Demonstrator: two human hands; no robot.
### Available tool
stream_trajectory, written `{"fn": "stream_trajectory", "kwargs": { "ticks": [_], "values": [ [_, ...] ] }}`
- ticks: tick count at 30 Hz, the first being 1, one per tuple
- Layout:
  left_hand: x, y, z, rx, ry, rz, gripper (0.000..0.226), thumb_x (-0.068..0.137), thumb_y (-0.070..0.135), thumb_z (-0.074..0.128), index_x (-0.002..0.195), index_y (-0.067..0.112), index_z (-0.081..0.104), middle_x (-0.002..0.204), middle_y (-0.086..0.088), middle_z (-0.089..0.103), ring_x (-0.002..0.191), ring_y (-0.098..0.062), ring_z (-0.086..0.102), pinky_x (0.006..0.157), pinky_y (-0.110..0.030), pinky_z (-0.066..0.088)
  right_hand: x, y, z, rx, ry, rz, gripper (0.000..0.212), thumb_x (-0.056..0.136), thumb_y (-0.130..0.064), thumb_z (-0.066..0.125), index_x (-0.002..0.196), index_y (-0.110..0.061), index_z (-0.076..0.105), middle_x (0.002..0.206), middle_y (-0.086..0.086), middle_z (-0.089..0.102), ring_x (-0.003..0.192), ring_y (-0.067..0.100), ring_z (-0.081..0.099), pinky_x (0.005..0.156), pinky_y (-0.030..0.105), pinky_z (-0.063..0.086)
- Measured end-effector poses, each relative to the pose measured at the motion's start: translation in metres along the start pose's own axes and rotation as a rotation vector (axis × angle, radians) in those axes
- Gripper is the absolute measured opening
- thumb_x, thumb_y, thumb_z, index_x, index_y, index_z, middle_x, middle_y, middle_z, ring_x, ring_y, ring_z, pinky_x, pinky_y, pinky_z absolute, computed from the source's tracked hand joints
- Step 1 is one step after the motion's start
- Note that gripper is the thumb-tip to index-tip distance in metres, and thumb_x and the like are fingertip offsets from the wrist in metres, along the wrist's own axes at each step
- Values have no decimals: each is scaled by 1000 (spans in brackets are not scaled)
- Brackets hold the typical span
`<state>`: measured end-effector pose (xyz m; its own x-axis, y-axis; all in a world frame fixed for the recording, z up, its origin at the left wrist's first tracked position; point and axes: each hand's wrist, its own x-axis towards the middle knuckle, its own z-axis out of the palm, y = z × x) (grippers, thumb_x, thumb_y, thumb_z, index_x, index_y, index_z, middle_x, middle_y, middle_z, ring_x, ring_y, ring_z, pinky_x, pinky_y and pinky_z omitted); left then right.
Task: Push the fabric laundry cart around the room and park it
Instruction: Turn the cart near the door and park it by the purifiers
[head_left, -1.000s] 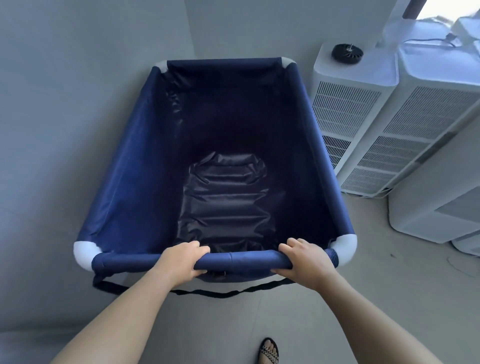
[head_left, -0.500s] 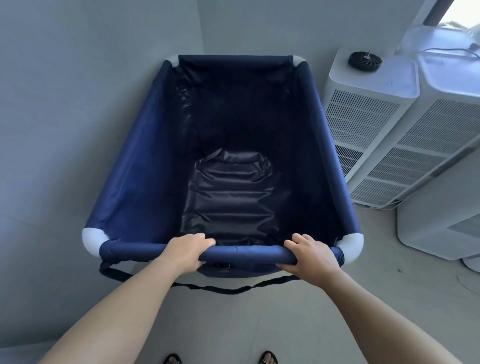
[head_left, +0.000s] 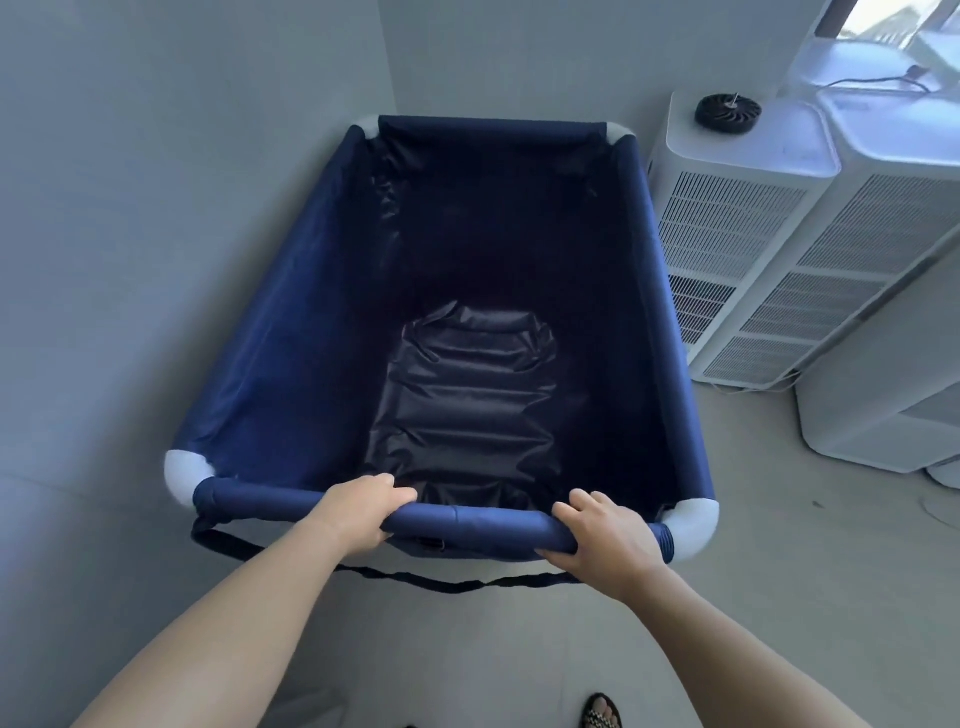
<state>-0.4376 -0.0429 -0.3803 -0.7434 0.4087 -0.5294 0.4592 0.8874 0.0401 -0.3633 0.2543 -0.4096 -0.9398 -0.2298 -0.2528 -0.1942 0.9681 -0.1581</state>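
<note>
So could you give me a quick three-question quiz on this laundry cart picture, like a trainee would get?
1. True or false: both hands grip the near rail of the laundry cart.
2. What lies in the cart? A) towels B) nothing but its dark liner C) a box
3. Which side of the cart do the white appliances stand on?

Key: 1 true: left hand and right hand wrap it. 2 B. 3 the right; a wall is on the left.

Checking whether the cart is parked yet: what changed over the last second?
Little. The navy fabric laundry cart sits in the corner, between the grey wall and the white slatted appliance, as before. Only the framing drifted slightly. Left hand and right hand still grip the near padded rail; nothing was released.
</note>
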Motion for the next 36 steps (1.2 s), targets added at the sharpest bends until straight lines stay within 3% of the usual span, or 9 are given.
{"fn": "stream_trajectory", "kwargs": {
  "ticks": [10, 21, 25, 27, 29, 33, 36],
  "values": [
    [-21, -36, 8, 23, 8, 106, 18, 85, 22, 57, 100, 27, 46, 90, 7, 41, 79, -15, 46, 63, -30, 35, -12, -50, 2, 21, 23, 63, 39, 80, -63, 49, 89, -26, 48, 82, -11, 36, 76, 12, 39, 55, 26, 27],
    [-54, -72, 28, 62, 92, 43, 18, 85, 14, 52, 101, 23, 48, 88, 7, 39, 75, -16, 45, 62, -29, 32, -16, -105, 18, 65, 21, 56, 42, 78, -66, 50, 93, -26, 50, 84, -12, 39, 80, 13, 46, 57, 26, 31],
    [-59, -60, 32, 85, 164, -32, 27, 86, 25, 59, 111, 23, 48, 96, 5, 43, 90, -19, 55, 74, -29, 36, -17, -104, 11, 158, 28, 42, 47, 77, -62, 57, 105, -26, 51, 96, -8, 49, 89, 14, 51, 62, 27, 37],
    [-61, -54, 37, 51, 169, -38, 44, 85, 37, 61, 124, 26, 44, 114, 5, 48, 107, -18, 53, 98, -36, 37, -21, -102, 9, 146, 25, 45, 48, 79, -61, 56, 110, -25, 49, 101, -7, 50, 93, 16, 51, 66, 28, 41],
    [-63, -43, 41, -23, 165, 13, 56, 86, 42, 60, 135, 32, 35, 129, 9, 45, 122, -16, 46, 114, -48, 22, -28, -98, 9, 102, 24, 33, 49, 82, -61, 52, 115, -25, 48, 104, -6, 51, 97, 18, 52, 75, 30, 42],
    [-60, -10, 43, 15, 174, 85, 54, 95, 34, 49, 143, 36, 24, 133, 10, 46, 124, -16, 43, 113, -48, 23, -42, -90, 12, 5, 45, 90, 53, 83, -68, 42, 118, -28, 46, 105, -7, 53, 98, 19, 52, 84, 35, 37],
    [-59, 5, 40, 89, 204, 26, 42, 96, 27, 45, 135, 32, 31, 126, 5, 51, 115, -22, 48, 104, -42, 31, -51, -88, 12, 7, 40, 125, 53, 86, -66, 38, 123, -28, 42, 108, -5, 56, 100, 21, 53, 85, 36, 36]
  ]
}}
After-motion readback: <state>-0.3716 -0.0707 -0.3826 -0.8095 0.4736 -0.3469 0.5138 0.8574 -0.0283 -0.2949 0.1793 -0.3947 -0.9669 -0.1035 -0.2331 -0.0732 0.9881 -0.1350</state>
